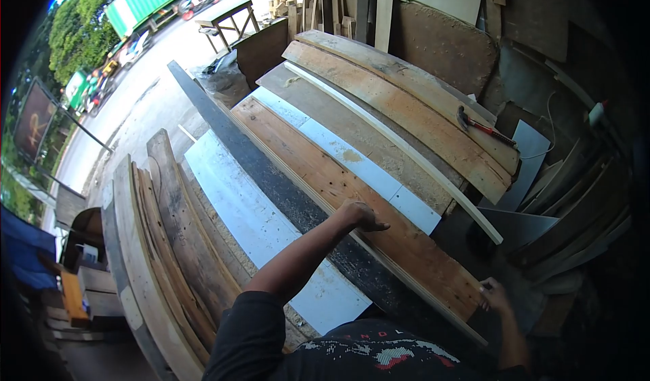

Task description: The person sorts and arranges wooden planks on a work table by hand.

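Observation:
My left hand (364, 216) rests on a long brown plank (399, 230) with nail holes, near its edge beside a dark board (271, 184). Its fingers are bent, and I cannot make out what is under them. At the near right end of the same plank, my right hand (493, 294) has its fingers curled on the end edge. A thin pale strip of wood (369, 245) runs between the brown plank and the dark board. White-painted boards (237, 205) lie under and beside them.
A hammer (484, 128) with a red and black handle lies on wide planks (399, 107) at the right. A narrow pale batten (406, 151) crosses the worktop. More planks (196, 232) stand at the left. Wood pieces lean at the back and right; a road lies beyond.

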A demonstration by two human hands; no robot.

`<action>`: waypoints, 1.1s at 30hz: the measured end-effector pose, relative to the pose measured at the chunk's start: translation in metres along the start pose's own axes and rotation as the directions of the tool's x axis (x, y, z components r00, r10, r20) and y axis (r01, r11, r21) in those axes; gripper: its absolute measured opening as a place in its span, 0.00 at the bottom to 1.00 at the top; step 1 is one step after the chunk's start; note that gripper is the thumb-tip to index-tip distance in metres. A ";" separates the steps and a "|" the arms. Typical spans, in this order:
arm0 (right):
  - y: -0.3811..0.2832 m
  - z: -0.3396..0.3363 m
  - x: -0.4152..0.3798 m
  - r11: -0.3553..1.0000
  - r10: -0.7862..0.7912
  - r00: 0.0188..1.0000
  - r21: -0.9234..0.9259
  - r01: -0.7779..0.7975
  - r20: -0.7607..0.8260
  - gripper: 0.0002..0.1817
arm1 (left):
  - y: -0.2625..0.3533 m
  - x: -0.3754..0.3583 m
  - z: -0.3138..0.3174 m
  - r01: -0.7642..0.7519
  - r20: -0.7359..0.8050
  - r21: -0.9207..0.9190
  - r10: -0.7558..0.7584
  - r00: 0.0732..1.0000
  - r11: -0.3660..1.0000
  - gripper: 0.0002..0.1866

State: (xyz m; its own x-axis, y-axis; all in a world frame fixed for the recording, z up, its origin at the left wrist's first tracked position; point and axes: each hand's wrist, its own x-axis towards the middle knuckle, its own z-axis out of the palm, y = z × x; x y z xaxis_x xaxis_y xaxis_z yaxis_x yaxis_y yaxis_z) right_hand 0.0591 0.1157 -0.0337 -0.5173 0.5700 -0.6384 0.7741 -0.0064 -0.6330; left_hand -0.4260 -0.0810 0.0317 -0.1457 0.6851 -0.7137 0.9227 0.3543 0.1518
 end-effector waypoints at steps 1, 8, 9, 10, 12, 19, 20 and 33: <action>-0.001 0.000 0.005 1.000 -0.017 1.000 0.009 0.017 0.010 0.09 | -0.004 0.005 -0.002 -0.001 -0.013 0.007 0.001 1.000 1.000 0.43; -0.007 0.004 0.016 0.999 -0.033 0.998 -0.019 0.034 0.050 0.11 | -0.015 0.002 -0.011 0.026 0.081 -0.043 -0.022 0.996 0.999 0.46; -0.010 0.006 0.016 0.999 -0.036 0.998 -0.025 0.038 0.045 0.11 | -0.017 0.002 -0.012 0.015 0.075 -0.042 -0.012 0.997 0.999 0.46; -0.012 0.009 0.015 0.999 -0.037 0.999 -0.031 0.038 0.040 0.11 | -0.020 0.001 -0.013 0.032 0.063 -0.061 -0.028 0.998 0.998 0.46; -0.015 0.012 0.016 0.998 -0.048 0.998 -0.029 0.049 0.032 0.10 | -0.025 0.000 -0.012 0.063 0.040 -0.107 -0.059 0.997 0.992 0.46; -0.035 0.023 0.021 0.998 -0.050 0.998 -0.023 0.050 0.036 0.10 | -0.032 -0.004 -0.012 0.106 0.025 -0.067 -0.104 0.994 0.992 0.47; -0.036 0.024 0.023 0.998 -0.052 0.998 -0.023 0.053 0.037 0.10 | -0.033 -0.006 -0.012 0.120 0.011 -0.049 -0.120 0.993 0.992 0.47; -0.076 0.041 0.034 0.998 -0.047 0.996 -0.027 0.050 0.075 0.10 | -0.064 -0.010 -0.022 0.220 -0.008 0.001 -0.220 0.976 0.976 0.44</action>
State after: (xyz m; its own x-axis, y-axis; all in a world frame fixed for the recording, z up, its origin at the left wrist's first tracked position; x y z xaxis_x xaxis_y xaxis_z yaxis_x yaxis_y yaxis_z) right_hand -0.0323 0.1017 -0.0253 -0.5795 0.5060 -0.6388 0.7571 0.0441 -0.6518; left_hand -0.4913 -0.0969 0.0443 -0.3476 0.5954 -0.7243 0.8684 0.4958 -0.0092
